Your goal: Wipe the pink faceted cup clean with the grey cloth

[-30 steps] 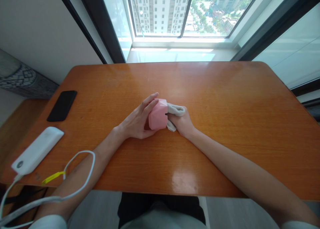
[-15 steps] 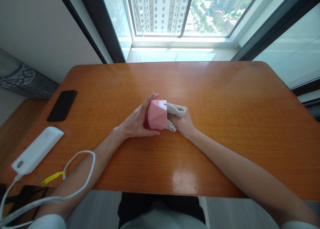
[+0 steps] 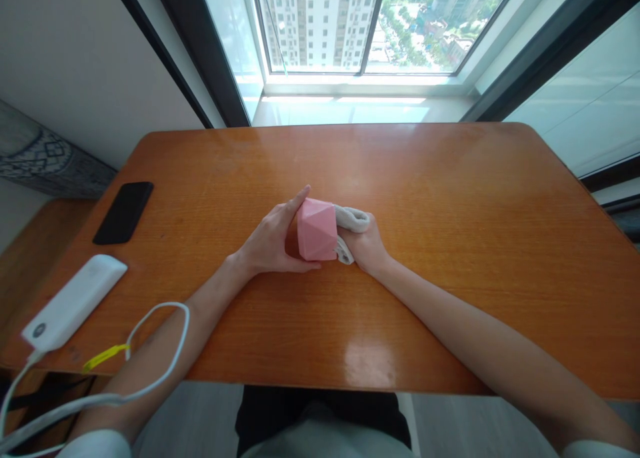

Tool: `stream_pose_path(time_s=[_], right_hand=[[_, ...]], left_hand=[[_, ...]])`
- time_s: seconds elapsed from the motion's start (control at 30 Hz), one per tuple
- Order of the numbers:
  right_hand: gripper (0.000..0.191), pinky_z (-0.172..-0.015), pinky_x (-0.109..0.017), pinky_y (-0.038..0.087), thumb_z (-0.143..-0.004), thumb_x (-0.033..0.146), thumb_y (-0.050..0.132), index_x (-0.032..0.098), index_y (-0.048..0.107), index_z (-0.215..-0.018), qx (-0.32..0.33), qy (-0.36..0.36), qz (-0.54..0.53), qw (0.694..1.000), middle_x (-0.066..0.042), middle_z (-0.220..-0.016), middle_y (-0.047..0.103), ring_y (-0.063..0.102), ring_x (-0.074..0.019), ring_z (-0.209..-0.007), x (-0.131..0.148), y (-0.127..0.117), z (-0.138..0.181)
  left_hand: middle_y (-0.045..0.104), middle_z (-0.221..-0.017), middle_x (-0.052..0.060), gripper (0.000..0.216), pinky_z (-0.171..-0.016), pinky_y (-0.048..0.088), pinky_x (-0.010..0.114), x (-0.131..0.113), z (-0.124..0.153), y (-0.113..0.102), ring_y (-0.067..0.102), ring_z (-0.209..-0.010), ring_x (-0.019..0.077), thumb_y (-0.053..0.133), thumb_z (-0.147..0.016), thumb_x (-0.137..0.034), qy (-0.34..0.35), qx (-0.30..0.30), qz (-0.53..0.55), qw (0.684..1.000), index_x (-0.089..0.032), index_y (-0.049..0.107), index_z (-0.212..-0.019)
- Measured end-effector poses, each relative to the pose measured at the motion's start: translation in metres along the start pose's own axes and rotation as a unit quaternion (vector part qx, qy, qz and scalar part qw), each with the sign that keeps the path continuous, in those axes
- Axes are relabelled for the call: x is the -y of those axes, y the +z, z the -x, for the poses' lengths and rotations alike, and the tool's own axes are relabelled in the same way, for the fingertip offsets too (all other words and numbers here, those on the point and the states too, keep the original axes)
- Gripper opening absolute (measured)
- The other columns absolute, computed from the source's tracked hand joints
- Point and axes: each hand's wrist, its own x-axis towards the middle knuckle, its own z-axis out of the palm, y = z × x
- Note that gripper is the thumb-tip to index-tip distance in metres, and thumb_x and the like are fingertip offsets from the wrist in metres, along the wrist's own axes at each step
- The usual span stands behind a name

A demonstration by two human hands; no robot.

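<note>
Over the middle of the table, a pink faceted cup-like pot [image 3: 317,230] lies on its side, its right end toward the cloth. My left hand [image 3: 273,238] is closed around it from the left, thumb and fingers at its upper and lower sides. My right hand [image 3: 367,245] grips a folded pale grey cloth [image 3: 353,219], pressed against the pot's right end. A lower fold of the cloth shows beneath the right fingers. The right fingertips are hidden behind the pot or inside it; I cannot tell which.
The wooden table [image 3: 450,298] extends to a window [image 3: 370,25] at the back. At the left lie a black phone [image 3: 124,213] and a white power bank [image 3: 75,301]. From the power bank, a white cable [image 3: 170,371] with a yellow tag [image 3: 105,357] loops over my left forearm.
The pink pot has turned slightly in my left hand, so its facets sit differently, and it has shifted a little to the right. My right hand stays at the cloth.
</note>
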Motion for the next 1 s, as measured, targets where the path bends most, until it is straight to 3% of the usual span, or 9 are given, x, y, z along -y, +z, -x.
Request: stream_pose_path(time_s=[0.1, 0.2, 0.33, 0.43, 0.6, 0.7, 0.8, 0.9, 1.0], right_hand=[[0.017, -0.061, -0.028, 0.047, -0.076, 0.032, 0.077, 0.021, 0.068, -0.068, 0.006, 0.0, 0.016, 1.0, 0.002, -0.067, 0.065, 0.054, -0.0144, -0.064, 0.004, 0.0, 0.001], [0.017, -0.06, -0.027, 0.045, -0.077, 0.032, 0.075, 0.02, 0.068, -0.068, 0.014, -0.003, 0.029, 0.999, 0.002, -0.066, 0.064, 0.053, -0.0139, -0.063, 0.009, 0.0, 0.002], [0.014, -0.062, -0.028, 0.047, -0.079, 0.032, 0.074, 0.02, 0.071, -0.073, 0.019, -0.012, 0.026, 0.999, 0.002, -0.07, 0.066, 0.055, -0.0143, -0.065, 0.01, 0.0, 0.002], [0.013, -0.061, -0.028, 0.047, -0.077, 0.031, 0.074, 0.02, 0.071, -0.072, 0.015, -0.003, 0.017, 1.0, 0.002, -0.069, 0.066, 0.055, -0.0144, -0.064, 0.008, 0.0, 0.002], [0.015, -0.061, -0.028, 0.047, -0.075, 0.032, 0.075, 0.02, 0.069, -0.068, 0.004, 0.001, 0.019, 1.0, 0.002, -0.067, 0.065, 0.054, -0.0144, -0.064, 0.007, 0.001, 0.001], [0.016, -0.061, -0.029, 0.047, -0.076, 0.034, 0.075, 0.02, 0.069, -0.068, 0.004, -0.001, 0.017, 1.0, 0.001, -0.068, 0.066, 0.053, -0.0145, -0.064, 0.008, 0.001, 0.0], [0.017, -0.062, -0.028, 0.047, -0.077, 0.034, 0.073, 0.021, 0.068, -0.068, 0.017, -0.01, 0.027, 0.999, 0.002, -0.067, 0.064, 0.052, -0.014, -0.064, 0.01, 0.001, 0.0], [0.017, -0.061, -0.028, 0.045, -0.079, 0.033, 0.072, 0.021, 0.066, -0.068, 0.028, -0.019, 0.04, 0.999, 0.003, -0.066, 0.062, 0.05, -0.0133, -0.064, 0.011, 0.001, 0.001], [0.016, -0.061, -0.027, 0.044, -0.08, 0.032, 0.072, 0.021, 0.066, -0.07, 0.029, -0.019, 0.037, 0.999, 0.003, -0.067, 0.062, 0.05, -0.0133, -0.064, 0.01, 0.0, 0.002]], left_hand=[[0.069, -0.149, 0.019, 0.138, -0.113, 0.057, 0.058, 0.005, 0.001, 0.001, 0.071, -0.13, 0.043, 0.094, -0.076, -0.073, -0.031, 0.012, 0.037, 0.999, -0.028, 0.017, -0.181], [0.066, -0.155, 0.021, 0.136, -0.118, 0.052, 0.062, 0.012, 0.002, 0.002, 0.067, -0.136, 0.0463, 0.089, -0.076, -0.083, -0.037, 0.025, 0.057, 0.997, -0.029, 0.02, -0.181], [0.046, -0.175, 0.024, 0.16, -0.128, 0.043, 0.069, 0.016, 0.002, 0.001, 0.051, -0.156, 0.0532, 0.101, -0.059, -0.08, 0.005, 0.04, 0.054, 0.998, -0.034, 0.009, -0.182], [0.034, -0.181, 0.024, 0.168, -0.128, 0.046, 0.067, 0.012, 0.001, 0.0, 0.049, -0.16, 0.052, 0.107, -0.053, -0.072, 0.008, 0.041, 0.042, 0.998, -0.035, 0.005, -0.181], [0.052, -0.171, 0.019, 0.134, -0.128, 0.049, 0.059, -0.002, -0.001, -0.001, 0.059, -0.152, 0.0431, 0.102, -0.073, -0.058, 0.0, 0.025, -0.016, 1.0, -0.03, 0.023, -0.178], [0.06, -0.163, 0.017, 0.134, -0.126, 0.05, 0.057, -0.005, -0.001, -0.002, 0.064, -0.144, 0.0424, 0.102, -0.069, -0.061, 0.007, 0.003, -0.019, 1.0, -0.029, 0.029, -0.176], [0.066, -0.155, 0.017, 0.13, -0.12, 0.054, 0.057, -0.002, -0.001, -0.002, 0.067, -0.138, 0.0434, 0.098, -0.07, -0.069, -0.037, 0.009, 0.012, 0.999, -0.027, 0.033, -0.175], [0.065, -0.157, 0.019, 0.126, -0.123, 0.049, 0.063, 0.003, 0.0, 0.0, 0.064, -0.142, 0.0477, 0.091, -0.074, -0.08, -0.052, 0.027, 0.037, 0.998, -0.027, 0.036, -0.174], [0.051, -0.171, 0.024, 0.146, -0.127, 0.045, 0.067, 0.007, 0.0, 0.001, 0.057, -0.152, 0.0508, 0.096, -0.067, -0.082, -0.018, 0.034, 0.049, 0.998, -0.029, 0.019, -0.179]])
